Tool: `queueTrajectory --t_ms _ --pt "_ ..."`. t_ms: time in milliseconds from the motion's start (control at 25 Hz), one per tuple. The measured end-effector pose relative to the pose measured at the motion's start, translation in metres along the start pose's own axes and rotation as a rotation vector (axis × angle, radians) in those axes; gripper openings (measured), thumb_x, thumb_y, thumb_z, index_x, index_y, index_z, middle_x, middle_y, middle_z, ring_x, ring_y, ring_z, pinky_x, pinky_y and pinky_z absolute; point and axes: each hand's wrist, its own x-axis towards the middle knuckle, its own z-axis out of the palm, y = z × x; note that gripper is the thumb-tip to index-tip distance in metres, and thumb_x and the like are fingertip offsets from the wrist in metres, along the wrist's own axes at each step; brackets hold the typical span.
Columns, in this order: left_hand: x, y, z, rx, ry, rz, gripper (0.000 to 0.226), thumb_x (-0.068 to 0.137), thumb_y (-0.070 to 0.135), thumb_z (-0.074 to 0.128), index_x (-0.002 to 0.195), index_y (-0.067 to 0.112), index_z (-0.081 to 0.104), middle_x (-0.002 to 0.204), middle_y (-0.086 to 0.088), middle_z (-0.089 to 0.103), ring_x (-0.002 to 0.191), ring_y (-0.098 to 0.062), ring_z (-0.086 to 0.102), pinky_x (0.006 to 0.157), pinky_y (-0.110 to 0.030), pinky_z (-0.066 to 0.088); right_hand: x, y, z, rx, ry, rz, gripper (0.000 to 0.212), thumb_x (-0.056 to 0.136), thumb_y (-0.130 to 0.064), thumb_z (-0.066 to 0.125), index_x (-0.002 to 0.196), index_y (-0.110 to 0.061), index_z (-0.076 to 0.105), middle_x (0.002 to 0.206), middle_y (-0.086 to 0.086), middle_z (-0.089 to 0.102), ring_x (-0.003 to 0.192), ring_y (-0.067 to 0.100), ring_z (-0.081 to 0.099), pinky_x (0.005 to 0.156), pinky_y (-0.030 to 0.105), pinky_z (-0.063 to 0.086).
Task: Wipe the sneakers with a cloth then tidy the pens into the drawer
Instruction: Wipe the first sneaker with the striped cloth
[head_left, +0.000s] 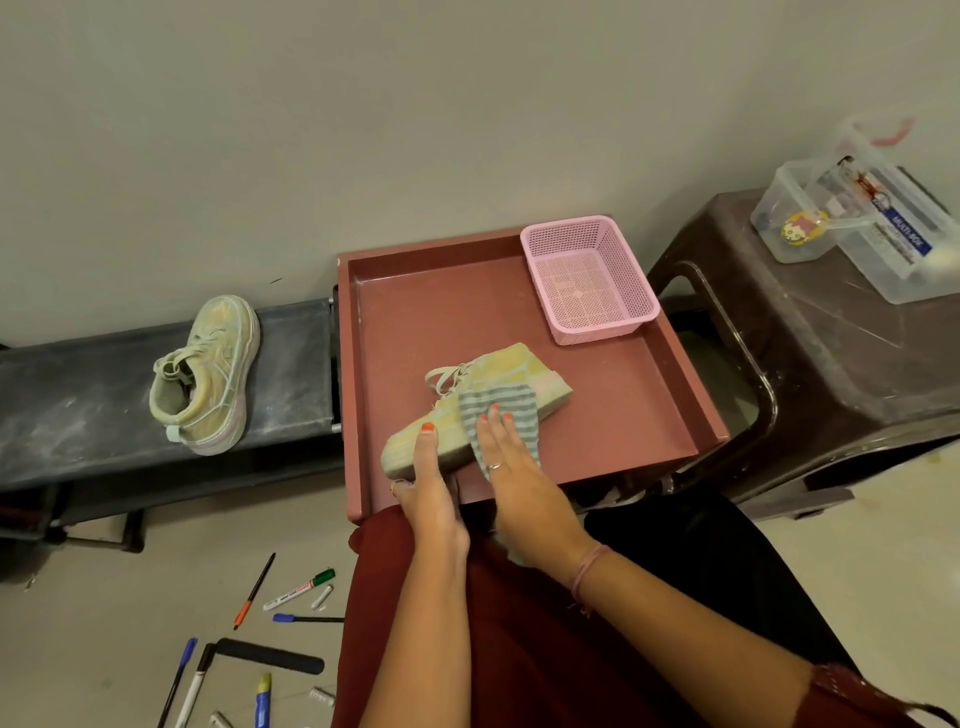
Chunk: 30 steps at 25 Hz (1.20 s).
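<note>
Reddish-brown and shallow, the open drawer (519, 291) holds two things: a pink mesh basket (589, 278) with nothing in it at the far right corner, and a pale yellow-green sneaker (498, 371) lying on its side near the front. The left hand (431, 483) grips the sneaker's near end, thumb on top and the other fingers curled under the sole, mostly hidden. The right hand (506, 447) lies flat with its fingers straight and close together, pressing a grey striped cloth (493, 408) onto the side of the sneaker; the cloth's lower end is hidden beneath the palm and wrist. A second sneaker (208, 374) stands to the left on a dark, dusty counter (78, 410), well apart from the drawer. On the floor (104, 623) at lower left lie the pens (254, 592): a black one with an orange tip, a white marker with a green cap, blue-capped ones, and a few cut off by the bottom edge; some small pale bits among them are too small to make out. On a brown plastic stool (831, 364) at right sit clear plastic boxes (857, 223), their contents blurred apart from a printed label and a round yellow sticker. The person's dark red clothing (519, 649) covers the drawer's near edge.
</note>
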Motion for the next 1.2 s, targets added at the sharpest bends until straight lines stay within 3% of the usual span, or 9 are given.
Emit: queueTrajectory --t_ms 120,280,520,600,720,800,880,1000,1200 --pt "-0.002 0.001 -0.001 -0.010 0.017 -0.046 0.053 0.085 0.029 0.071 0.131 0.014 0.048 0.122 -0.001 0.064 0.111 -0.014 0.062 0.098 -0.033 0.047 0.002 0.044 -0.001 -0.229 0.034 -0.034 0.062 0.084 -0.001 0.026 0.145 -0.003 0.032 0.151 0.015 0.032 0.139 0.025 0.035 0.105 0.040 0.042" --pt "-0.004 0.001 0.003 -0.026 0.015 -0.088 0.049 0.085 0.029 0.071 0.125 0.018 0.045 0.119 0.003 0.062 0.116 -0.014 0.057 0.106 -0.036 0.042 0.013 0.050 -0.003 -0.254 0.074 0.058 0.056 0.091 -0.008 0.023 0.147 -0.004 0.028 0.154 0.013 0.028 0.140 0.026 0.032 0.108 0.043 0.039" --pt "-0.003 -0.001 0.001 -0.041 -0.007 -0.061 0.056 0.084 0.028 0.073 0.131 0.016 0.045 0.123 0.000 0.063 0.115 -0.015 0.060 0.105 -0.038 0.044 0.029 0.021 0.006 -0.148 0.067 0.315 0.058 0.086 -0.008 0.020 0.140 0.001 0.041 0.147 0.021 0.038 0.135 0.033 0.040 0.104 0.046 0.040" --pt "-0.002 -0.003 0.001 -0.013 -0.017 -0.013 0.058 0.082 0.028 0.076 0.131 0.015 0.049 0.123 -0.002 0.065 0.113 -0.016 0.063 0.105 -0.041 0.046 0.024 0.015 0.006 -0.171 0.082 0.352 0.058 0.088 -0.004 0.017 0.145 0.005 0.028 0.152 0.026 0.022 0.141 0.038 0.024 0.112 0.048 0.031" --pt "-0.001 -0.006 0.002 -0.025 -0.001 0.017 0.052 0.083 0.026 0.075 0.127 0.010 0.053 0.120 -0.008 0.067 0.109 -0.022 0.066 0.100 -0.046 0.049 0.013 -0.012 0.001 0.021 -0.098 0.236 0.066 0.090 0.006 0.024 0.149 0.001 -0.004 0.157 0.018 -0.013 0.145 0.030 -0.014 0.120 0.037 -0.002" --pt "0.001 -0.007 0.001 -0.018 0.008 0.016 0.058 0.078 0.032 0.078 0.125 0.008 0.055 0.118 -0.010 0.068 0.107 -0.026 0.067 0.098 -0.049 0.050 0.006 -0.022 -0.004 0.140 -0.092 0.151 0.075 0.086 0.013 0.029 0.150 -0.005 -0.005 0.157 0.009 -0.016 0.145 0.020 -0.018 0.117 0.026 -0.008" --pt "0.003 -0.007 -0.002 -0.006 -0.003 0.013 0.066 0.074 0.036 0.079 0.127 0.008 0.053 0.119 -0.009 0.068 0.108 -0.024 0.066 0.099 -0.048 0.050 -0.001 -0.009 -0.004 0.139 -0.040 0.094 0.076 0.083 0.014 0.030 0.151 -0.005 0.003 0.159 0.008 -0.006 0.147 0.019 -0.006 0.118 0.023 0.002" --pt "0.000 -0.006 -0.002 -0.012 0.012 -0.012 0.053 0.081 0.030 0.075 0.127 0.017 0.051 0.121 -0.001 0.065 0.110 -0.016 0.063 0.104 -0.038 0.047 0.000 0.037 0.007 -0.189 0.112 -0.034 0.059 0.087 0.000 0.025 0.145 0.002 0.030 0.152 0.019 0.029 0.140 0.028 0.031 0.111 0.035 0.035" --pt "-0.008 -0.001 0.002 -0.028 0.018 -0.073 0.048 0.084 0.030 0.072 0.125 0.020 0.049 0.118 0.005 0.062 0.110 -0.009 0.059 0.099 -0.031 0.045 0.013 0.049 0.012 -0.263 0.107 0.028 0.056 0.091 -0.008 0.018 0.145 0.001 0.028 0.152 0.018 0.030 0.139 0.030 0.033 0.108 0.040 0.039"
